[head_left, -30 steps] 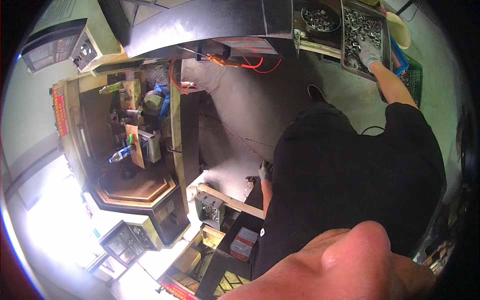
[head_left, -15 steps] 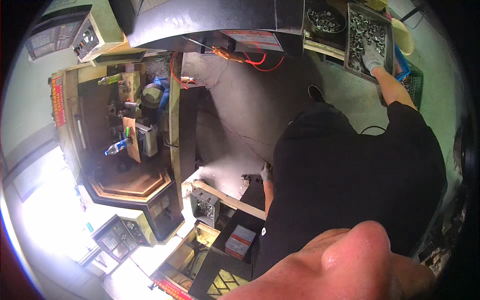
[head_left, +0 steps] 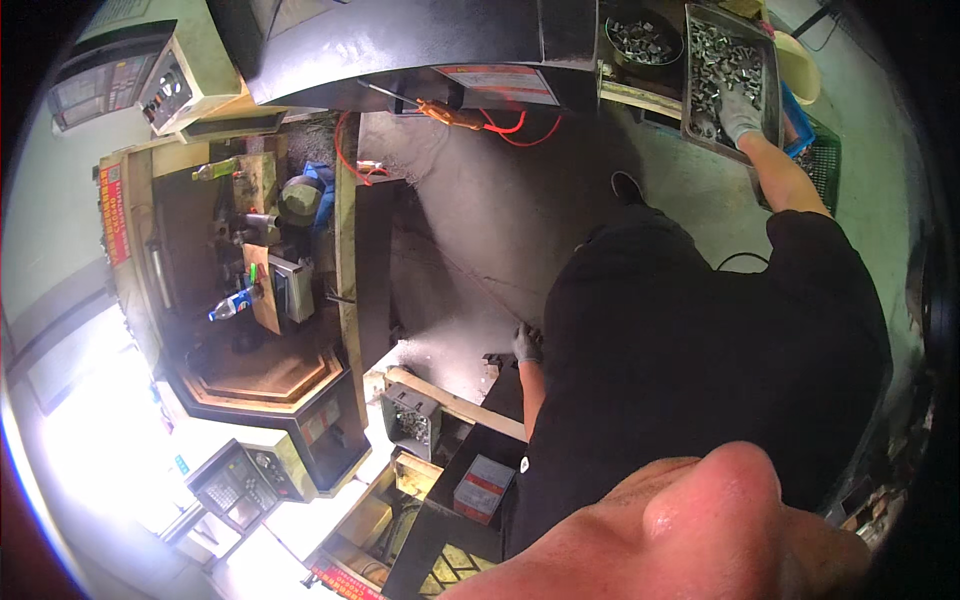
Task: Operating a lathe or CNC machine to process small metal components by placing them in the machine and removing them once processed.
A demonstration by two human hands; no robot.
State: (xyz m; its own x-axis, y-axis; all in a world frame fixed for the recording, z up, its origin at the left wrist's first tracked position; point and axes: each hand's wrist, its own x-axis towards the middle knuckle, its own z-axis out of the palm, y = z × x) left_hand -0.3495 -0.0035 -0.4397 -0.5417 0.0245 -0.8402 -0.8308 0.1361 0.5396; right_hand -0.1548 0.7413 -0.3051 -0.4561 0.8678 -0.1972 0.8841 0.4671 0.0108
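My right hand (head_left: 740,120), in a pale glove, reaches into a grey rectangular tray (head_left: 755,148) at the far right. Its fingers are stretched out and touch the small metal parts (head_left: 722,62) heaped there. Whether a part sits under the fingertips is too small to tell. My left hand (head_left: 527,344), also gloved, hangs low beside my body at the middle of the view. Its fingers are curled, and what they hold, if anything, cannot be made out. Below and left of it stands a grey bin (head_left: 411,418) with similar metal pieces.
A round dark container (head_left: 643,45) of parts stands left of the tray. Beside the tray are a blue bin (head_left: 797,125), a green crate (head_left: 822,170) and a cream bucket (head_left: 798,70). An orange-handled air gun (head_left: 445,113) hangs ahead. At left is an open machine (head_left: 230,330) with bottles inside.
My right hand has shifted slightly within the tray, fingers still on the parts. The left hand has turned a little and moved slightly left. The whole view has shifted slightly.
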